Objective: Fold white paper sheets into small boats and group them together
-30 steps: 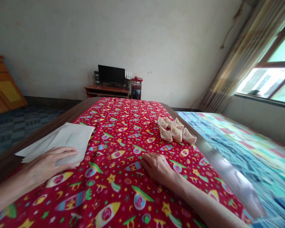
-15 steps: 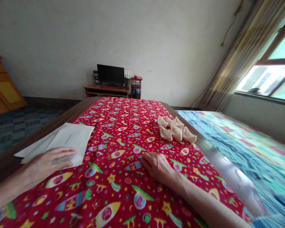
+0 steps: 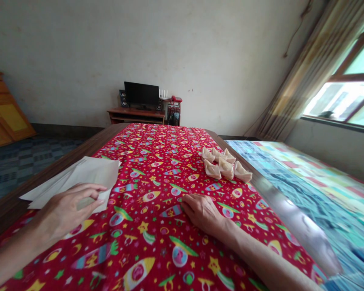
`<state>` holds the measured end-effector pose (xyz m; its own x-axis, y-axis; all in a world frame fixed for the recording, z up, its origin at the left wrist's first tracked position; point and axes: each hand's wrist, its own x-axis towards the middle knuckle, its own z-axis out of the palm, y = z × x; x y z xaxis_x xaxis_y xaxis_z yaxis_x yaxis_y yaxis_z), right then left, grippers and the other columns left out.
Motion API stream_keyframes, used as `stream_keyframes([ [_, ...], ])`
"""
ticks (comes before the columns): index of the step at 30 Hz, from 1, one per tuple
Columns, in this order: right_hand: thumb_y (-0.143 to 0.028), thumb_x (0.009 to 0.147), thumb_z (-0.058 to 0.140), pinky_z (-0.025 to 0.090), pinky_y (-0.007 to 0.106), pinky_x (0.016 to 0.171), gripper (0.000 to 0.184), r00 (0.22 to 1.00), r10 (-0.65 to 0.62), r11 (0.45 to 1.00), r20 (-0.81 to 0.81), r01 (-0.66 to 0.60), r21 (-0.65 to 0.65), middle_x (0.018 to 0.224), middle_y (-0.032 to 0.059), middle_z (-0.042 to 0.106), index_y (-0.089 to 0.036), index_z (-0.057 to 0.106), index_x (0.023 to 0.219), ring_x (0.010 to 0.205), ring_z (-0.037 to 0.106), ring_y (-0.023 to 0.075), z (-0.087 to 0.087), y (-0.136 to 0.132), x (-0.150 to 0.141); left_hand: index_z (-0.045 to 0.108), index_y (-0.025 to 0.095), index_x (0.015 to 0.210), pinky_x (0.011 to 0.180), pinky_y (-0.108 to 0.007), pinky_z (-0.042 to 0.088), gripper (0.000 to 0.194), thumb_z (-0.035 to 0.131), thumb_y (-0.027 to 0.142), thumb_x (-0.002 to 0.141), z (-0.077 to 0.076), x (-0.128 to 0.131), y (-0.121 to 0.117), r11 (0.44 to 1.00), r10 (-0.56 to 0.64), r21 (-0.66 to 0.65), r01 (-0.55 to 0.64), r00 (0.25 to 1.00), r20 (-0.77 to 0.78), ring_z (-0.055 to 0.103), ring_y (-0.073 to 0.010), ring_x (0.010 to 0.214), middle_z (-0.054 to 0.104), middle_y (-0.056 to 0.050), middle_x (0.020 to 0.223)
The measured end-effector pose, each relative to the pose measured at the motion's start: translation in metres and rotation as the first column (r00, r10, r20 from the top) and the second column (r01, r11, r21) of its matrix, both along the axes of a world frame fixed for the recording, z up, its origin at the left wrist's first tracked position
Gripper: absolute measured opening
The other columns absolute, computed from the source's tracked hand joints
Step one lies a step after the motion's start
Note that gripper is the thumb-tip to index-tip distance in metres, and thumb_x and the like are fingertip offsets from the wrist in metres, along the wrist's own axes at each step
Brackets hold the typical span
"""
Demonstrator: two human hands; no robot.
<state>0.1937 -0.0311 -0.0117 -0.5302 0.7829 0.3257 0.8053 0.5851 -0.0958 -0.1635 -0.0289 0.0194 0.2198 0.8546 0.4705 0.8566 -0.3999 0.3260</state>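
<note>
My left hand (image 3: 68, 210) is over the near right edge of a stack of white paper sheets (image 3: 92, 171), fanned out at the left of the table. Its thumb and forefinger are apart, with paper showing between them. On the red rocket-print tablecloth (image 3: 157, 242), my right hand (image 3: 202, 212) rests palm down with curled fingers; their tips are hidden and no object shows in them. Beyond it, several folded pale paper boat-like pieces (image 3: 226, 167) stand in two rows near the table's right edge.
A wooden table edge (image 3: 6, 210) shows at the left. To the right is a bed (image 3: 315, 194) with a blue and patchwork cover. A desk with a black monitor (image 3: 141, 95) stands against the far wall, and a yellow cabinet (image 3: 9, 115) at the far left.
My left hand has shifted right and its fingers have bent more. The green print on the top sheet no longer shows clearly. My right hand and the folded pieces look unmoved.
</note>
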Motion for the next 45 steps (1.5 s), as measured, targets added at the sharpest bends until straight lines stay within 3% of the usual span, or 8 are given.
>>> stream_keyframes([
  [6,-0.025,0.094,0.041,0.033,0.022,0.058,0.022,0.999,0.022,0.999,-0.043,-0.021,0.025,0.073,0.0012,0.060,-0.018,0.058,0.082,0.063,0.052,0.0109,-0.002,0.000,0.002,0.056,0.022,0.072,0.076,-0.021,0.045,0.016,0.049,0.026,0.086,-0.001,0.064,-0.005,0.945,-0.326,-0.031,0.324,0.943,-0.065,0.063,-0.0130,0.084,0.068,0.001,0.093],
  [12,-0.026,0.089,0.050,0.048,0.031,0.081,0.041,0.980,0.110,0.986,-0.167,-0.087,0.141,0.119,0.0117,0.055,-0.019,0.047,0.129,0.104,0.054,0.0211,0.000,0.000,0.004,0.057,0.020,0.076,0.073,-0.024,0.043,0.007,0.060,0.023,0.082,0.002,0.126,-0.002,0.902,-0.427,-0.118,0.415,0.897,-0.114,0.062,-0.0150,0.080,0.066,0.000,0.088],
  [17,-0.019,0.088,0.049,0.049,0.034,0.087,0.024,0.963,0.226,0.968,-0.148,-0.205,0.148,0.118,0.0106,0.060,-0.020,0.061,0.109,0.106,0.057,0.0213,-0.004,0.004,0.006,0.059,0.019,0.078,0.073,-0.025,0.045,0.009,0.060,0.026,0.084,-0.004,0.151,0.001,0.868,-0.485,-0.168,0.467,0.870,-0.089,0.062,-0.0162,0.079,0.065,-0.001,0.086],
  [23,-0.006,0.083,0.045,0.052,0.026,0.082,0.027,0.909,0.269,0.962,-0.320,-0.266,0.052,0.103,0.0091,0.068,-0.016,0.065,0.099,0.093,0.065,0.0160,-0.009,0.007,0.014,0.054,0.022,0.116,0.095,-0.029,0.043,0.044,0.059,0.049,0.082,-0.003,0.130,0.003,0.760,-0.623,-0.213,0.615,0.781,0.033,0.056,-0.0199,0.110,0.059,-0.006,0.120],
  [27,-0.006,0.082,0.046,0.052,0.025,0.082,0.028,0.880,0.261,0.960,-0.397,-0.282,0.006,0.101,0.0091,0.069,-0.015,0.066,0.099,0.092,0.066,0.0157,-0.006,0.006,0.016,0.037,0.025,0.137,0.106,-0.037,0.036,0.079,0.067,0.056,0.071,-0.014,0.100,0.003,0.785,-0.600,-0.245,0.569,0.796,-0.075,0.045,-0.0255,0.125,0.048,-0.008,0.137],
  [33,-0.016,0.087,0.047,0.052,0.024,0.083,0.023,0.829,0.258,0.939,-0.497,-0.335,-0.072,0.100,0.0061,0.070,-0.019,0.066,0.099,0.093,0.066,0.0145,-0.002,0.003,0.016,0.047,0.023,0.132,0.104,-0.032,0.040,0.047,0.055,0.027,0.086,-0.038,0.082,0.011,0.851,-0.514,-0.148,0.504,0.857,-0.036,0.049,-0.0200,0.123,0.053,-0.006,0.132],
  [38,-0.017,0.087,0.049,0.052,0.025,0.082,0.020,0.815,0.270,0.935,-0.513,-0.349,-0.064,0.098,0.0055,0.070,-0.020,0.067,0.097,0.092,0.066,0.0150,-0.004,0.001,0.019,0.067,0.023,0.109,0.094,-0.029,0.050,0.028,0.049,0.017,0.088,-0.038,0.088,0.017,0.813,-0.582,0.003,0.582,0.812,0.046,0.061,-0.0170,0.106,0.068,-0.004,0.111],
  [45,-0.021,0.088,0.052,0.052,0.027,0.078,0.018,0.855,0.209,0.965,-0.475,-0.259,-0.041,0.091,0.0060,0.072,-0.020,0.068,0.094,0.086,0.066,0.0163,0.005,-0.003,0.025,0.071,0.022,0.103,0.091,-0.029,0.053,0.027,0.050,0.016,0.086,-0.043,0.088,0.013,0.805,-0.592,0.053,0.591,0.795,0.133,0.065,-0.0178,0.101,0.071,-0.004,0.105],
])
